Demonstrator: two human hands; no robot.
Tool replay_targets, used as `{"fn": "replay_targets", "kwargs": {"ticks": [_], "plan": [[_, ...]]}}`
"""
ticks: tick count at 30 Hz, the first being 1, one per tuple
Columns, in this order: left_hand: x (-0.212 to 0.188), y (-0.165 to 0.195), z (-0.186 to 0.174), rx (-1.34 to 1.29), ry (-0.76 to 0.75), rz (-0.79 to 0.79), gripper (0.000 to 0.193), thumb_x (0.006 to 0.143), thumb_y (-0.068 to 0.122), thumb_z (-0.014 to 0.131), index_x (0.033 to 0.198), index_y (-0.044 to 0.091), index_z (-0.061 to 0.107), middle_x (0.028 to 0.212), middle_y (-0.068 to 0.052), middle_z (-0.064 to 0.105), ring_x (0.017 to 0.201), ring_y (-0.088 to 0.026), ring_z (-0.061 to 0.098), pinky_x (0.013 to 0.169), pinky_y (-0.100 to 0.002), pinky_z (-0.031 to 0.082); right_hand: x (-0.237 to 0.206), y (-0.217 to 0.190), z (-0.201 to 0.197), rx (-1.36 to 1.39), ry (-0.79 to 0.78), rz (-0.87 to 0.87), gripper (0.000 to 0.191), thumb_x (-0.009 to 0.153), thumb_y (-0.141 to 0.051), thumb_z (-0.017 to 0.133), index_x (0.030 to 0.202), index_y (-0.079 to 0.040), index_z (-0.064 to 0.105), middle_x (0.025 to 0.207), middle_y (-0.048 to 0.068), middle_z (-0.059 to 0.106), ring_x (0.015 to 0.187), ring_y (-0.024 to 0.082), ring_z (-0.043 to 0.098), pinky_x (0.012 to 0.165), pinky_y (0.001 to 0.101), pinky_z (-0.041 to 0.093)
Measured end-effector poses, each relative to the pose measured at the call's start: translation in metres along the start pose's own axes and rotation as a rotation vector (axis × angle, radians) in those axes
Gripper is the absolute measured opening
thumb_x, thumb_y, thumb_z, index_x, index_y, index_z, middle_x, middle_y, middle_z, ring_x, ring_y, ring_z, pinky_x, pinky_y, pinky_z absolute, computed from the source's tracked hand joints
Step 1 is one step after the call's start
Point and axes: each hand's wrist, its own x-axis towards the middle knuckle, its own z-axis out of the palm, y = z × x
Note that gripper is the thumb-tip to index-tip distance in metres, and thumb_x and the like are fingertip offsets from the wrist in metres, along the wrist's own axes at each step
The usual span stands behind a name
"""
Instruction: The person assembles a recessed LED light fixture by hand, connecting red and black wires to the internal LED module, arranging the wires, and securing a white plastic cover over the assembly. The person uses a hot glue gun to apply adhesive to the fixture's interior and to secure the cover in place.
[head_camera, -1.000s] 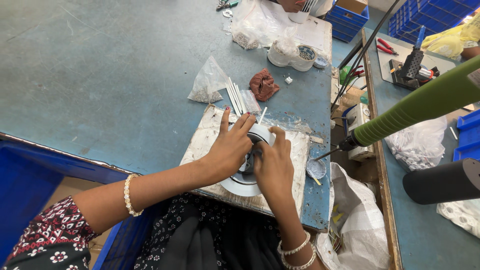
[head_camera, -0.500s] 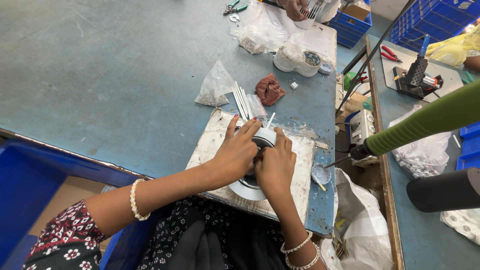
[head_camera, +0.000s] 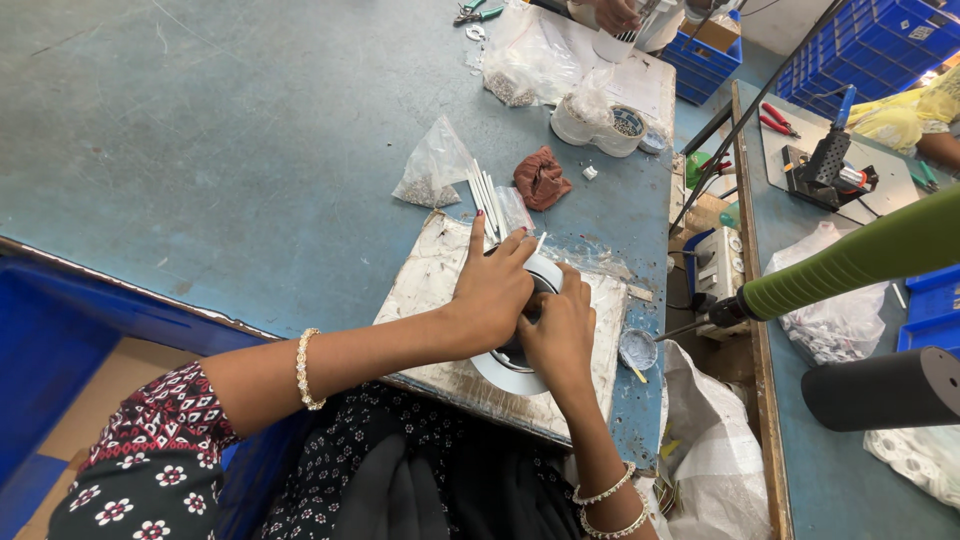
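A round white ring-shaped fitting (head_camera: 503, 371) lies on a worn white board (head_camera: 430, 290) at the near edge of the blue-grey table. My left hand (head_camera: 492, 288) lies over its top, fingers spread and pressing down. Beside it, my right hand (head_camera: 560, 328) grips the fitting's right side, fingers curled at its dark centre. Both hands hide most of the fitting. A bundle of thin white strips (head_camera: 487, 200) lies just beyond the board.
A clear bag of small parts (head_camera: 432, 170), a reddish-brown rag (head_camera: 541, 177) and rolls of tape (head_camera: 612, 125) lie farther back. A green-handled tool (head_camera: 860, 260) hangs at the right above a small round dish (head_camera: 637, 349). Another person's hand (head_camera: 612, 14) works at the far end.
The view has shifted slightly. Both hands stay on the fitting, with the fingers adjusting a little at its centre.
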Motion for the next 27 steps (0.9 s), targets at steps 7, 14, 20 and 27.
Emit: {"fn": "replay_targets", "kwargs": {"ticks": [7,14,20,27], "plan": [[0.011,-0.004,0.014,-0.047,0.030,0.039,0.031,0.076,0.021,0.073,0.100,0.004,0.078,0.138,-0.014,0.053,0.141,-0.027,0.039,0.119,-0.067,0.012,0.003,0.008,-0.002,0.038,-0.036,-0.023,0.019,0.069,-0.017,0.081,0.083,-0.005,0.082,0.143,0.017,0.051,0.125,0.036,0.050,0.104,0.0462,0.044],[0.014,-0.005,0.022,0.010,0.076,0.087,0.033,0.070,0.017,0.076,0.099,0.001,0.077,0.136,-0.015,0.053,0.141,-0.030,0.039,0.116,-0.066,0.020,-0.001,0.010,-0.009,0.033,-0.006,-0.032,0.018,0.066,-0.017,0.081,0.081,-0.008,0.083,0.142,0.019,0.049,0.125,0.036,0.049,0.102,0.0474,0.041],[0.019,0.001,0.017,0.022,-0.040,0.056,0.034,0.068,0.016,0.078,0.100,0.004,0.077,0.138,-0.014,0.048,0.141,-0.030,0.035,0.114,-0.073,0.015,0.001,0.012,-0.010,0.010,-0.024,-0.023,0.018,0.068,-0.016,0.080,0.084,-0.008,0.083,0.143,0.019,0.048,0.127,0.035,0.048,0.101,0.0473,0.041],[0.021,0.010,0.006,0.099,-0.104,0.032,0.032,0.073,0.023,0.078,0.100,0.006,0.078,0.133,-0.012,0.046,0.137,-0.028,0.037,0.107,-0.084,0.007,0.003,0.015,-0.014,0.037,-0.057,-0.020,0.019,0.067,-0.015,0.080,0.084,-0.007,0.083,0.143,0.019,0.048,0.126,0.036,0.048,0.100,0.0474,0.042]]}}
